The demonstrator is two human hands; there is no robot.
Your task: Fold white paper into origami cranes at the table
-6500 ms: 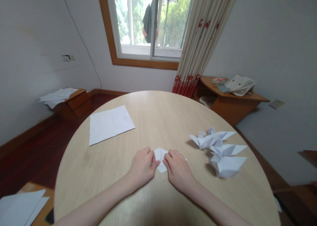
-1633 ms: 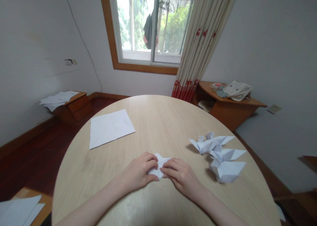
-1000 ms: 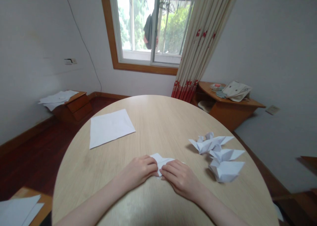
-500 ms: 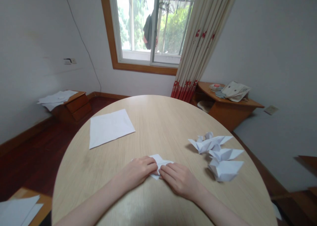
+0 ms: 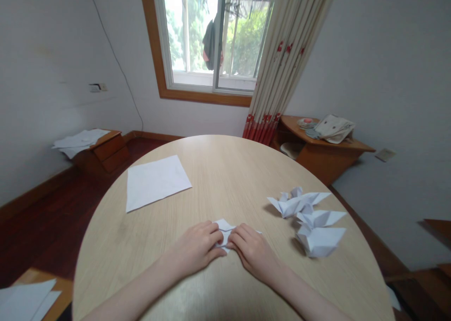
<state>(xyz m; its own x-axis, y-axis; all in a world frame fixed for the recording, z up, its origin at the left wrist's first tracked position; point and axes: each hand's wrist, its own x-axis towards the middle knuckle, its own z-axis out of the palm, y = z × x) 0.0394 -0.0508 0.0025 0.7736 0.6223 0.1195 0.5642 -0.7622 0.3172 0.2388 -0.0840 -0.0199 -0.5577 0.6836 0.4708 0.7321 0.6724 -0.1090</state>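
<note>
A small folded sheet of white paper [image 5: 224,237] lies on the round wooden table [image 5: 225,171] near its front, mostly covered by my fingers. My left hand [image 5: 202,242] is closed over its left side, thumb at the lower edge and fingers on top. From the other side my right hand [image 5: 251,248] grips the paper with bent fingers pressed together. Between the hands the creased middle and an upper point of the paper show. Several folded white paper birds [image 5: 306,217] stand in a cluster on the table to the right.
A flat stack of white paper [image 5: 158,182] rests at the table's left. More sheets [image 5: 28,300] lie on a surface at the lower left. A low drawer cabinet [image 5: 111,154] stands by the left wall, and a corner desk [image 5: 324,156] holding a cloth bag [image 5: 334,127] stands behind right.
My right hand has shifted its fingers higher on the folded paper. My left thumb now shows along the lower edge. The paper's middle looks more folded in between the hands.
</note>
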